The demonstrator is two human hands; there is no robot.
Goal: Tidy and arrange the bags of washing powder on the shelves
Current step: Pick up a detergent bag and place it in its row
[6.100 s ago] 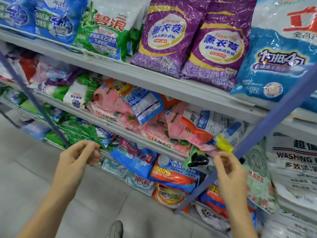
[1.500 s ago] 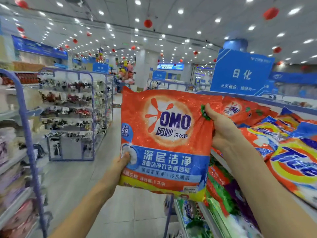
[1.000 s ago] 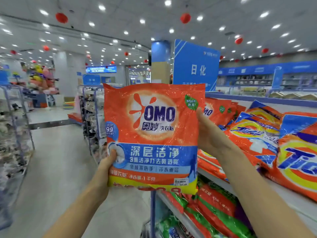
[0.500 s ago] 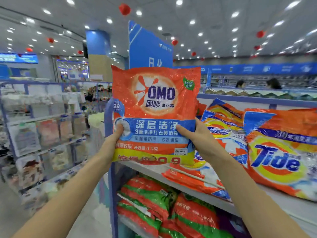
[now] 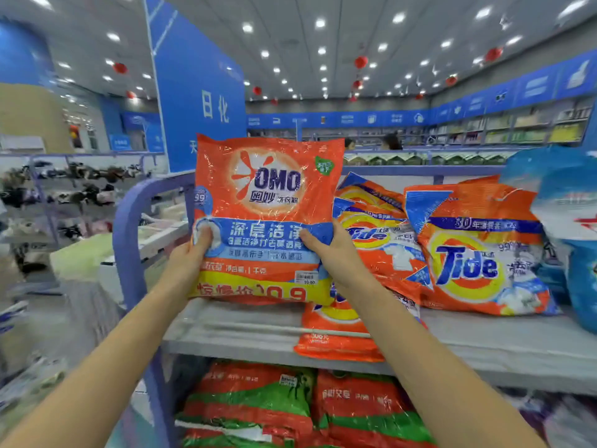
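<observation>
Since half a second ago the OMO bag (image 5: 265, 221) has come down and in over the top shelf (image 5: 245, 331), and its yellow bottom edge now seems to meet the shelf's left end, though I cannot tell whether any weight has settled there. It stands upright, face out. The left hand (image 5: 190, 257) grips its lower left side with the thumb pressed on the front, and the right hand (image 5: 336, 253) grips the right side at the blue band, thumb likewise on the front; both hold the bag firmly. Further right along the shelf, Tide bags (image 5: 468, 253) lean back in a row, and one flat Tide bag (image 5: 336, 337) lies across the shelf's front edge, partly overhanging it, directly under the right forearm. That is the likeliest trouble: drawing the right arm back could drag this pack off the shelf onto the floor. The OMO bag is soft and tall, so if it is let go while standing straight, with nothing seen propping it from behind, it may slump forward over the front edge or tip left past the shelf's blue end post (image 5: 129, 237).
</observation>
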